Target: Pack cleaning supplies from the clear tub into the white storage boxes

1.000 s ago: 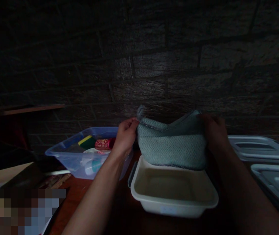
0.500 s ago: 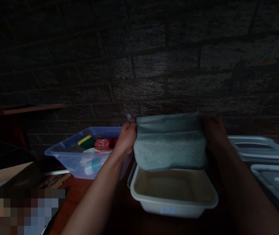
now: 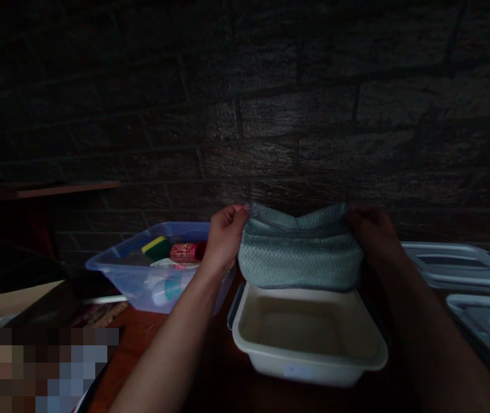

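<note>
Nominally, the pale tub [image 3: 271,362] is the landmark: it sits nearest, on the reddish desk [image 3: 135,330], its wide mouth open upward; the interior is too dim to say what, if anything, lies in it. The grey-green cloth [image 3: 300,265] hangs above the tub's far edge, its lower hem overlapping the far rim in view; whether they touch cannot be told. Main risk, judged: the hem could drag on or drop into the tub if the two hands dip or tilt unevenly. Second risk: the top edge sags between the corners, so slack might let the cloth fold over itself, or a corner slip, if either pinch loosens. Pose: both forearms reach forward past the tub's two sides, roughly level with each other. Left hand [image 3: 228,236], beyond the tub's left far corner: thumb and fingers pinch the cloth's upper left corner. Right hand [image 3: 376,234], beyond the right far corner: dark and soft-edged, fingers apparently closed on the upper right corner. Left of the tub, a bluish bin [image 3: 127,284]; behind everything, a dark brick wall [image 3: 292,115].
</note>
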Available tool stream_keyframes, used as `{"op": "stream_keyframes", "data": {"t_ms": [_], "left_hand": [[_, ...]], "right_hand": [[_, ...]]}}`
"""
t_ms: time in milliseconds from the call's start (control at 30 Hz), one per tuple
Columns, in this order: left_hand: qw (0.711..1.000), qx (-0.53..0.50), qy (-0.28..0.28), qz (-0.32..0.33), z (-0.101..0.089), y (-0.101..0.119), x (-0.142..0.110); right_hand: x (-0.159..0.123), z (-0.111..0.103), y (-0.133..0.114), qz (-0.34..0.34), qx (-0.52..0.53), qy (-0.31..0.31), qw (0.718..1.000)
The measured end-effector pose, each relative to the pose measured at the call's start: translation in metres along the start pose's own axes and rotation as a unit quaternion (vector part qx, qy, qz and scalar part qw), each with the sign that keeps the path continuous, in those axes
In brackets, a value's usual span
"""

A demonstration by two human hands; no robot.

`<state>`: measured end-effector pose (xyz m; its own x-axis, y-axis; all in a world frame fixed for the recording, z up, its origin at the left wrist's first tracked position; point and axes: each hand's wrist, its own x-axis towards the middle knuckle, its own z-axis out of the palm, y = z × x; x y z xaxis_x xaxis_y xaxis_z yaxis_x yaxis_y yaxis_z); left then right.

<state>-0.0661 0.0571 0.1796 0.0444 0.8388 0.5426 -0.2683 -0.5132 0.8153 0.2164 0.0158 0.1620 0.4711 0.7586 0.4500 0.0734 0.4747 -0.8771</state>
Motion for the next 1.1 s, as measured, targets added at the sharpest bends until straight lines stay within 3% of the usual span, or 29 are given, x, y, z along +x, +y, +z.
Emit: {"op": "stream_keyframes", "data": {"t_ms": [133, 300, 467, 600, 700, 833, 967, 1033, 1100], "left_hand": [[0.999, 0.032, -0.021, 0.035, 0.006, 0.009, -0.009], [0.996, 0.005, -0.09, 0.006, 0.018, 0.023, -0.022], [0.992, 0.012, -0.124, -0.013, 0.02, 0.027, -0.027], [0.979, 0.028, -0.202, -0.019, 0.024, 0.027, -0.034], [0.963, 0.058, -0.263, -0.004, 0.032, 0.029, -0.041], [0.954, 0.138, -0.266, 0.019, 0.032, 0.031, -0.042], [0.928, 0.17, -0.322, -0.074, 0.015, 0.028, -0.031], [0.933, 0.158, -0.31, -0.098, 0.007, 0.025, -0.026], [0.952, 0.124, -0.261, -0.101, 0.002, 0.021, -0.021]], "right_hand": [[-0.007, 0.008, 0.005, -0.078, -0.044, -0.147, 0.985], [-0.019, 0.019, 0.002, -0.195, -0.154, -0.306, 0.919], [-0.027, 0.014, -0.008, -0.132, -0.19, -0.414, 0.88], [-0.039, 0.013, -0.027, -0.11, -0.138, -0.471, 0.864], [-0.048, 0.022, -0.038, -0.127, -0.097, -0.421, 0.893], [-0.046, 0.031, -0.036, -0.139, -0.123, -0.364, 0.913], [-0.029, 0.022, -0.024, -0.088, -0.043, -0.164, 0.982], [-0.021, 0.016, -0.02, -0.057, -0.005, -0.078, 0.995], [-0.014, 0.011, -0.018, -0.042, 0.006, -0.032, 0.999]]}}
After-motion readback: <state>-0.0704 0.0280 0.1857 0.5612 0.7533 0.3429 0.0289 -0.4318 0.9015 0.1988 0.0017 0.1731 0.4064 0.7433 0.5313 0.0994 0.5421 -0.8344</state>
